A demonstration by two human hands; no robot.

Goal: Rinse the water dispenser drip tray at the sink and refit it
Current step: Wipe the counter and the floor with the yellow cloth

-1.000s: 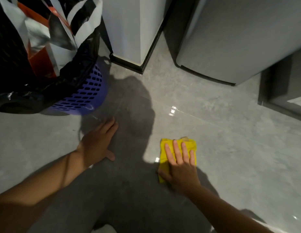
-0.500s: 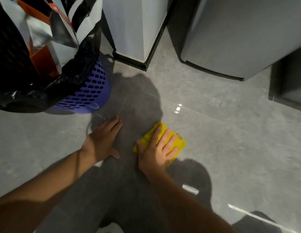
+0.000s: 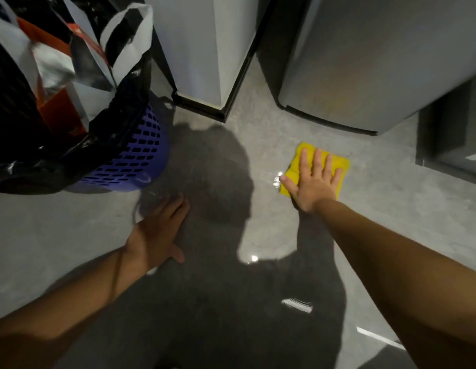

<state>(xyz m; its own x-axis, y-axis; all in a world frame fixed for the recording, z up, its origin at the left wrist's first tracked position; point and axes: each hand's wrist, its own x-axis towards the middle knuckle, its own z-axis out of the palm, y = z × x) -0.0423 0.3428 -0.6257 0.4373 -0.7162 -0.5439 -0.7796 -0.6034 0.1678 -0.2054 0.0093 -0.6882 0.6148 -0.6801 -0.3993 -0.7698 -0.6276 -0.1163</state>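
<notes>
The right hand (image 3: 315, 179) lies flat on a folded yellow cloth (image 3: 339, 162), palm down, fingers straight and spread, thumb out to the side, pressing the cloth onto the glossy grey floor (image 3: 391, 214). Small wet glints show on the floor just beside the cloth's left edge. The left hand (image 3: 157, 233) is planted flat on the floor well apart from the cloth, fingers straight and close together, thumb splayed, lying inside the person's dark shadow. Beyond the left hand stands a purple perforated basket (image 3: 141, 158) lined with a black plastic bag (image 3: 72, 155); white, black and orange paper bags (image 3: 117, 35) stick out of its top. Directly ahead is the foot of a tall white appliance (image 3: 205, 49) with black trim at its base, and to its right, near the cloth, the rounded lower corner of a grey appliance (image 3: 364, 62). A narrow gap of floor separates the two. The drip tray cannot be made out anywhere in this view, so its place cannot be told.
</notes>
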